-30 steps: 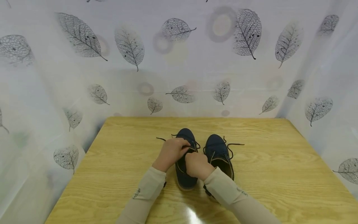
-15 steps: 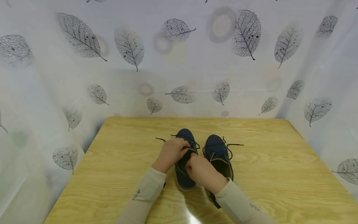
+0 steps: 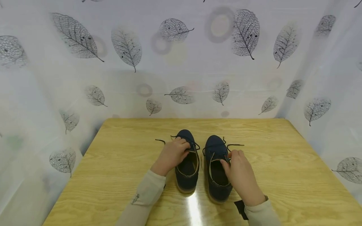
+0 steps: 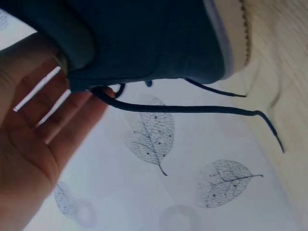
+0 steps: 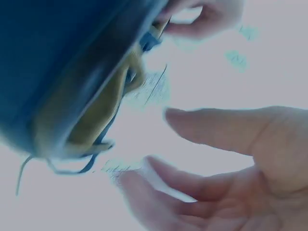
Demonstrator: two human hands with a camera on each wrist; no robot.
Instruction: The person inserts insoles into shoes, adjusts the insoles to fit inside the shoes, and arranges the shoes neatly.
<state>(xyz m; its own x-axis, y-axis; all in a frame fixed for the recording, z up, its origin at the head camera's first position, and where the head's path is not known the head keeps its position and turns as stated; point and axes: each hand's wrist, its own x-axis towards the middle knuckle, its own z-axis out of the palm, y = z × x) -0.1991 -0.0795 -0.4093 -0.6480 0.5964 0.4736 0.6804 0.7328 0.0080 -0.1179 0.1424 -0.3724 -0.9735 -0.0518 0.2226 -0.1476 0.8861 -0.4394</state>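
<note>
Two dark blue lace-up shoes stand side by side on the table, toes pointing away. My left hand (image 3: 171,155) pinches the left shoe (image 3: 186,182) near its lacing, thumb at the opening. In the left wrist view the thumb reaches over the edge of the shoe (image 4: 144,38) and fingers lie under it; a loose lace (image 4: 183,109) hangs out. My right hand (image 3: 243,177) is at the right side of the right shoe (image 3: 219,191), by the opening. In the right wrist view, the right hand (image 5: 240,168) has thumb and fingers spread apart with nothing between them.
A wooden table (image 3: 127,141) bears both shoes, with loose lace ends (image 3: 235,145) lying out to the sides. A white curtain (image 3: 181,72) printed with leaves surrounds the table at the back and sides. A black strap (image 3: 241,209) shows at the right wrist.
My right hand has left the left shoe and moved right, over to the right shoe, with its fingers spreading. The left hand keeps its grip on the left shoe.
</note>
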